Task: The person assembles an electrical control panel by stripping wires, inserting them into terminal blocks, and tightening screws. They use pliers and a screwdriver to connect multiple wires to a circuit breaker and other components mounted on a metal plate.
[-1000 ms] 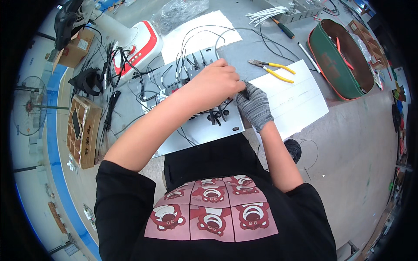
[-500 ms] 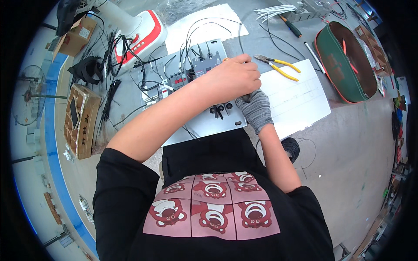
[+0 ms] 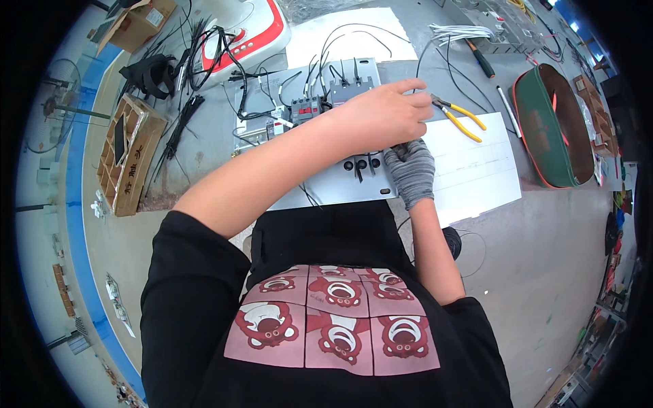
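Note:
My bare left hand [image 3: 401,115] reaches across to the right, over the right side of a metal mounting plate [image 3: 320,190]. Its index finger sticks out while the other fingers are curled; what they pinch is hidden. A thin black wire [image 3: 417,66] runs down to behind those fingers. Just below, my right hand [image 3: 412,171], in a grey knit glove, is closed around something dark that I cannot make out. The plate carries a black circuit breaker [image 3: 350,88], a contactor with red parts [image 3: 306,109] and black round fittings [image 3: 361,165] near its front edge.
Yellow-handled cutting pliers [image 3: 466,124] lie right of my hands, by a white sheet with a drawing [image 3: 476,170]. Farther right are a white pen [image 3: 508,111], a screwdriver [image 3: 481,60] and a green bin [image 3: 537,129]. A wooden compartment box [image 3: 136,163] and black cable ties [image 3: 178,132] lie left.
The whole view has shifted, so the bench things appear farther right. My left index finger has straightened and lifted away from the others. My gloved right hand stays beneath it.

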A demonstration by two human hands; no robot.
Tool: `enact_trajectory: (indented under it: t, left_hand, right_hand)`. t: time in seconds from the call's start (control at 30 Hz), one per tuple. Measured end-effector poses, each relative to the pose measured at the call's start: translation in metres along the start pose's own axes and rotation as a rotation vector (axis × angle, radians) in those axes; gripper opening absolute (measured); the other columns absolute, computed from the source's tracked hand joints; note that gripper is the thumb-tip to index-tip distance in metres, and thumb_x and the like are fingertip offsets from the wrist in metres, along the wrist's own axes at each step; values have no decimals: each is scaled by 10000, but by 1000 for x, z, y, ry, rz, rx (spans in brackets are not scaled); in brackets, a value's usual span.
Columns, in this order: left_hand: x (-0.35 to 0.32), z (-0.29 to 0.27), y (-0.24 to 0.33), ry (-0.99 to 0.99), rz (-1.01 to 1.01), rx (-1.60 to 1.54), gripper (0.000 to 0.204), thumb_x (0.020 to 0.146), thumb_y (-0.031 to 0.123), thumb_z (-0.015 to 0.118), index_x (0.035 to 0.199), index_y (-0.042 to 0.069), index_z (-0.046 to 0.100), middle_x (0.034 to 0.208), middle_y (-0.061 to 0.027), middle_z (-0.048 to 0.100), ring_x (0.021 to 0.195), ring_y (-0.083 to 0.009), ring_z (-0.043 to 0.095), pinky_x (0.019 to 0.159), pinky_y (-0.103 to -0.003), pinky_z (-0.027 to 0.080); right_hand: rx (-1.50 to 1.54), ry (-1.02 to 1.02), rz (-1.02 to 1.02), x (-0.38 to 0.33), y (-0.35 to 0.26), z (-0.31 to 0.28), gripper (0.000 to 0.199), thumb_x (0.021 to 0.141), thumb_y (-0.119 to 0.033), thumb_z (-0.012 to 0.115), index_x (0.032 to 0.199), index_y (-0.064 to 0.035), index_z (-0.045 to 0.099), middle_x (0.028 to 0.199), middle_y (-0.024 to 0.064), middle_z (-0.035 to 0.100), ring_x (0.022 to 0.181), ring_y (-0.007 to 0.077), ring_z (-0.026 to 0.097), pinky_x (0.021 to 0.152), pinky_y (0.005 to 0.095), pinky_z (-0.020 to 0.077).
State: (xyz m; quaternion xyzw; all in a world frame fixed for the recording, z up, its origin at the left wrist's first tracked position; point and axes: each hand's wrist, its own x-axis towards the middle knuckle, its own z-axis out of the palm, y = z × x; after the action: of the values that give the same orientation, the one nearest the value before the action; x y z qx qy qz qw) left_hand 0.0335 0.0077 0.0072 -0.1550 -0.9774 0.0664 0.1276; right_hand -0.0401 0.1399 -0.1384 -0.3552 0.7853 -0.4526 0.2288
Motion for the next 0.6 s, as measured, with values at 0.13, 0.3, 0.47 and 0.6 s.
enact_trajectory:
  t: [0.13, 0.3, 0.47, 0.6]
  left_hand:
    - [-22, -53, 15, 237, -217, -287, 190, 761, 30, 702, 943, 59, 657, 1068, -30, 637, 1068, -226, 590, 962, -380, 463]
    - [-105, -131, 20, 577, -445, -256, 226, 846, -77, 589, 1055, -1, 630, 1037, -133, 682, 1011, -237, 623, 883, -339, 482]
    - [-180, -121, 84, 1089, -764, -376, 213, 845, -79, 569, 1050, -31, 602, 963, -167, 663, 858, -234, 622, 737, -331, 501]
    - [-201, -83, 137, 432, -727, -602, 270, 798, -15, 629, 1068, -4, 635, 994, -166, 655, 882, -261, 643, 755, -353, 519]
  right_hand:
    - [-82, 85, -72, -3, -2, 2, 182, 785, -109, 735, 926, -27, 653, 831, 102, 695, 761, 238, 673, 743, 352, 528]
    - [-95, 88, -17, 1, 2, -1, 145, 764, -115, 738, 844, -43, 640, 736, 97, 665, 666, 244, 654, 684, 364, 532]
    - [-27, 82, 21, 2, 10, 5, 170, 782, -109, 745, 904, -49, 643, 717, 61, 665, 638, 171, 634, 681, 310, 532]
    - [-46, 9, 53, 2, 4, 2, 165, 820, -20, 725, 940, -42, 613, 798, 36, 680, 722, 92, 623, 707, 252, 517]
